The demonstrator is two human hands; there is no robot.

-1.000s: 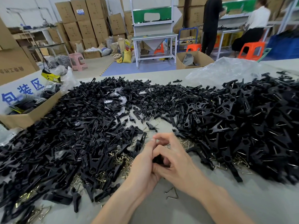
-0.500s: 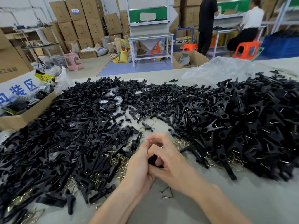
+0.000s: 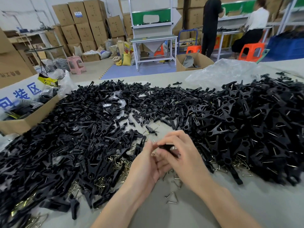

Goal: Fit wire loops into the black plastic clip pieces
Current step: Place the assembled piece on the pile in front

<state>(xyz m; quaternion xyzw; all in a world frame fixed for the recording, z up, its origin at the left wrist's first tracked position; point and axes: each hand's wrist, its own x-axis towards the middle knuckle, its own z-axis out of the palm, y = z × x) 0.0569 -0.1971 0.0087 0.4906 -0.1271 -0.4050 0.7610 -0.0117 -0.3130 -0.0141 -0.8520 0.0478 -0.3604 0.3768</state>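
Both hands meet low in the middle of the grey table (image 3: 246,203). My right hand (image 3: 182,155) pinches a black clip piece (image 3: 167,147) between thumb and fingers. My left hand (image 3: 144,163) closes against it from the left, and a glint of a wire loop (image 3: 153,153) shows at its fingertips. A broad heap of loose black clip pieces (image 3: 65,137) fills the left side. A heap of clips with wire in them (image 3: 255,122) covers the right. Brass-coloured wire loops (image 3: 121,165) lie scattered under and beside the left heap.
A few loose wire loops (image 3: 172,197) lie on the table just under my wrists. An open cardboard box (image 3: 24,119) stands at the left edge. A crumpled clear plastic bag (image 3: 225,73) lies at the back right. Two people work at benches far behind.
My hands have loosened from a tight clasp; the black clip piece now shows between the right fingers, and the left fingertips have lifted slightly. The view has shifted a little.
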